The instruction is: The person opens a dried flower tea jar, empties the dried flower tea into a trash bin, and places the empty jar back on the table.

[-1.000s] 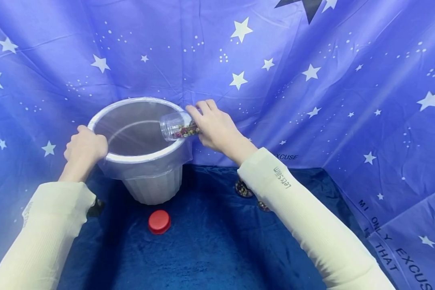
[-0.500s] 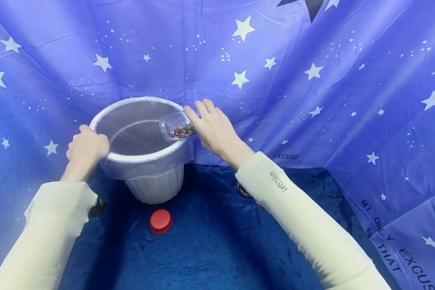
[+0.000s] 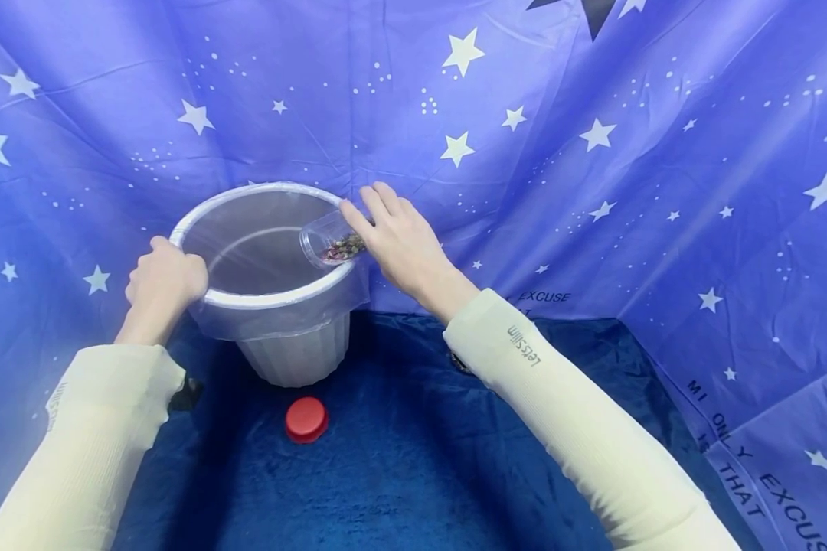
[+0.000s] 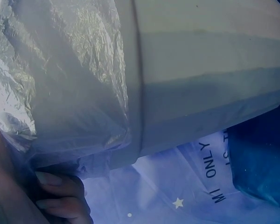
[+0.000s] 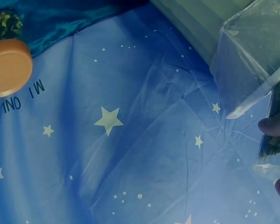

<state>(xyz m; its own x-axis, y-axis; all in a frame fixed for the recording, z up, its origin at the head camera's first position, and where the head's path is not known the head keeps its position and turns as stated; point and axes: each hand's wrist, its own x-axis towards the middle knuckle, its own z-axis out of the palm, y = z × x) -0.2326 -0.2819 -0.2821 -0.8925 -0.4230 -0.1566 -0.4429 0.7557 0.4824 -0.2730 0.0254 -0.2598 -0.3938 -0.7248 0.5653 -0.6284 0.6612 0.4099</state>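
A pale grey ribbed bin (image 3: 296, 360) stands toward the back left, lined with a clear plastic bag (image 3: 272, 325) folded over its rim. My left hand (image 3: 165, 279) grips the rim on the left side, its curled fingertips (image 4: 65, 205) showing beneath the liner in the left wrist view. At the rim's right side my right hand (image 3: 406, 249) holds a clear jar (image 3: 315, 233) tipped on its side, mouth toward the bin's inside. Small dried flower buds (image 3: 345, 248) lie along the jar's lower wall. The palm hides the jar's base.
On the dark blue cloth (image 3: 372, 467) in front of the bin lies a red lid (image 3: 306, 419). A jar with an orange-looking lid (image 5: 9, 67) and dried contents appears in the right wrist view. A starry blue curtain (image 3: 400, 76) hangs close behind the bin.
My right hand has shifted slightly left and up, bringing the jar a little farther over the rim and tilting it more mouth-down. The left hand keeps its grip on the rim.
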